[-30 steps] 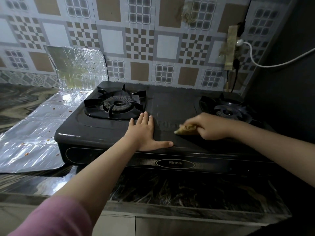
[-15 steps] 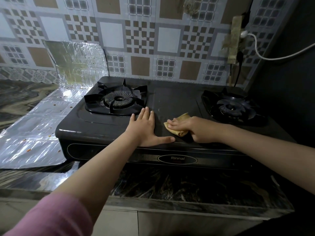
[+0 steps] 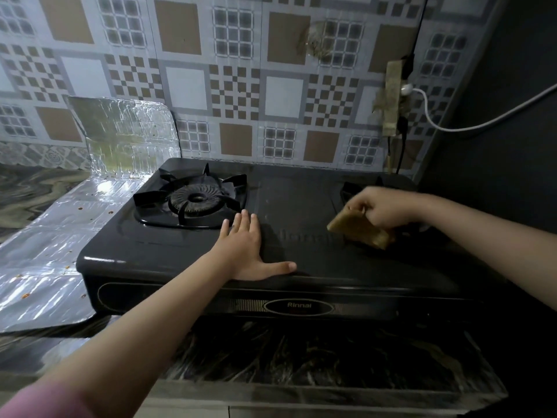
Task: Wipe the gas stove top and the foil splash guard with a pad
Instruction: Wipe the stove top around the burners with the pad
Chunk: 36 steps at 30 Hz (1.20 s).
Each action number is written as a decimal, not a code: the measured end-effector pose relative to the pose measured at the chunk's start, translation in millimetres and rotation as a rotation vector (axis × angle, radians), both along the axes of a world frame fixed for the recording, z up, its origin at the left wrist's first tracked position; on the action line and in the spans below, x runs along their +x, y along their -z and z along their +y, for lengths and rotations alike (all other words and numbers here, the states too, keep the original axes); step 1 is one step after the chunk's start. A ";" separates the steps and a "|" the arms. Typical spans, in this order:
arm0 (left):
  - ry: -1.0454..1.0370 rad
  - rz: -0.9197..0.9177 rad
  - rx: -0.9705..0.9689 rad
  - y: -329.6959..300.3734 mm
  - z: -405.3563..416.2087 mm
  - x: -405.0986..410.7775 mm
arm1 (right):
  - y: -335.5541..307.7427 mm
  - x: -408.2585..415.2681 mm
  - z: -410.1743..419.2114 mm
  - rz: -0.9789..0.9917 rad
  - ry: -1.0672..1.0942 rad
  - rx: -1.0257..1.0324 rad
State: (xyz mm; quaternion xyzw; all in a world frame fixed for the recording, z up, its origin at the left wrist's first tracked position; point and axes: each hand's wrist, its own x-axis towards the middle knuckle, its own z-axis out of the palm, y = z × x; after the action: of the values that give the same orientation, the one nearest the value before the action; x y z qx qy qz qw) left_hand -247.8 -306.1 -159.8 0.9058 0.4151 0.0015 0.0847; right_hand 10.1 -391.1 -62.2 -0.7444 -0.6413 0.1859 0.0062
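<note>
Wiping stove top (image 3: 301,206) w/ pad (image 3: 358,229) at frame right, our right hand (image 3: 382,206) grip clamped on it; left hand (image 3: 245,248) flat, fingers apart, bracing. Foil splash guard (image 3: 126,137), upper left, prob. next.

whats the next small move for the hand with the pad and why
Probably lower the pad flat onto the stove top and sweep it leftward. The right hand grips it tilted, only its lower edge near the surface beside the right burner, while the left hand lies flat, bracing the stove. The foil splash guard looks speckled, so that likely comes later.
</note>
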 end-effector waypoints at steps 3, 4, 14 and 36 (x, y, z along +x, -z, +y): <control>0.051 -0.034 0.033 -9.4 6.2 16.9 | -16.2 5.5 39.1 0.110 0.135 0.213; 0.070 -0.036 0.033 -12.5 9.9 24.9 | -19.2 5.9 53.4 0.111 0.167 0.276; 0.002 -0.005 -0.034 -3.9 74.4 98.8 | 15.8 32.0 188.1 -0.094 0.199 0.443; 0.008 0.020 0.053 13.0 88.7 103.0 | 61.7 6.2 166.1 -0.423 0.204 -0.181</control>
State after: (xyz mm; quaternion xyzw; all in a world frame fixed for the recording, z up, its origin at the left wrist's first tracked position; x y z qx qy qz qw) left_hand -144.7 -217.4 -172.9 0.9093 0.4122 0.0032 0.0564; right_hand 16.3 -225.0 -123.9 -0.8252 -0.5306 0.0808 -0.1761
